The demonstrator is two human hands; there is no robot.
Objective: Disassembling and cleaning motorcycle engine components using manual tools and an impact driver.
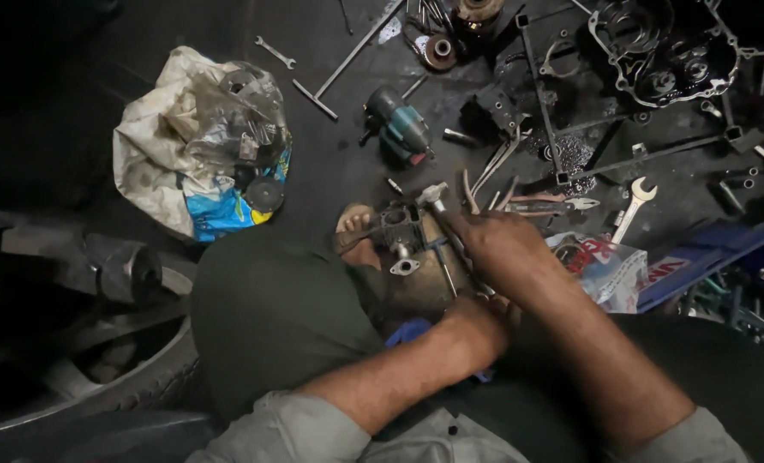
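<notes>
Here, a small grey metal engine part [401, 233] sits just above the middle of the view, resting by the person's knee and bare foot [358, 233]. The right hand [503, 249] is closed around a thin tool with a metal head [434, 196], and the tool's tip touches the part. The right arm comes in from five o'clock, bent at the wrist. The left hand [485, 319] lies under the right wrist, at about six o'clock from the part. It is mostly hidden, so I cannot tell if it is open or closed. The left arm comes in from seven o'clock and crosses below the right one.

At three o'clock from the part lies a clear plastic packet with red print [605, 267]. It is flat and shiny. Next to it is a blue box with a red and white label [699, 257].

At nine o'clock sits a crumpled white bag [155, 146] with a blue and yellow patch at the bottom and clear plastic on top.

At twelve o'clock lies a teal power drill [401, 130]. At two o'clock is a silver wrench [634, 208] on the dark floor [330, 171]. A black tyre [125, 381] curves at eight o'clock.
</notes>
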